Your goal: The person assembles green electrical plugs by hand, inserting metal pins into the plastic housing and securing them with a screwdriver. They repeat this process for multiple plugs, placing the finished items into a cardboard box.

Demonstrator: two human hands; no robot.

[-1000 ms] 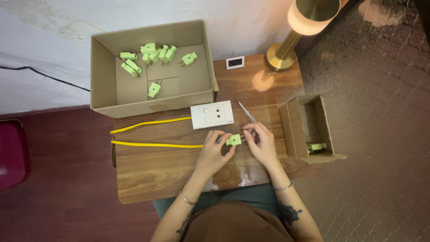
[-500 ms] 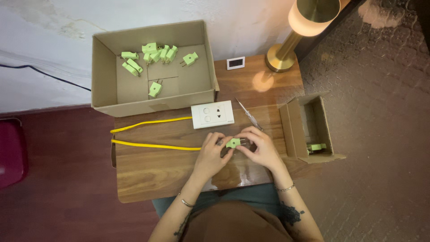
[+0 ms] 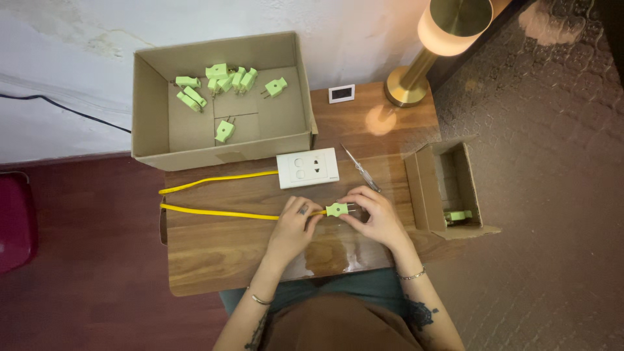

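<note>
A small light-green plug (image 3: 337, 209) sits at the end of a yellow cable (image 3: 214, 212) on the wooden table (image 3: 214, 260). My left hand (image 3: 294, 226) pinches the cable right behind the plug. My right hand (image 3: 376, 216) grips the plug's pronged end from the right. The cable loops off to the left and comes back toward a white socket plate (image 3: 307, 168), which lies just beyond my hands.
A large open cardboard box (image 3: 151, 104) at the back left holds several more green plugs (image 3: 224, 78). A smaller box (image 3: 429, 188) at the right holds one green plug (image 3: 458, 215). A screwdriver (image 3: 361, 169), a brass lamp (image 3: 416, 81) and a small white display (image 3: 342, 93) lie beyond.
Both hands kept working the plug in place; the plug now lies flat with its prongs pointing right, and the right fingers have shifted around it.
</note>
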